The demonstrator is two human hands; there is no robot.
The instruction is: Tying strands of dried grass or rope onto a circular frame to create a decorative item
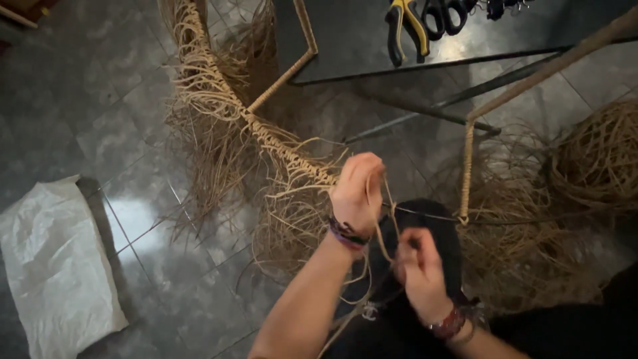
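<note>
floor: dark glossy stone tiles (86, 100) under everything, catching some glare

frame: a bent metal frame (425, 110) sits on the floor, and I'll place everything else off of it. Some of its bars are wrapped in tan fibre, one bare dark bar runs across the middle

fringe: a thick fringe of loose tan strands (219, 133) is knotted along the frame's wrapped left bar and hangs down to the tiles

fibre pile: a tangled heap of the same stuff (595, 159) lies just past the frame's right side

bag: crumpled white plastic bag (56, 266), flat on the floor, well off to the left of the frame

left hand: left hand (359, 193) is up at the lower end of the frame's wrapped bar, fingers curled shut, pinching a strand (380, 233) right where the knots stop. Braided bands on the wrist

right hand: right hand (420, 269) is a bit below the frame's bare bar, closed around the lower part of that same strand, so it runs between both hands. Red band on the wrist

tools: yellow-handled pliers (407, 26) and black-handled scissors (446, 14) at the far side of the frame, just beside each other
</note>
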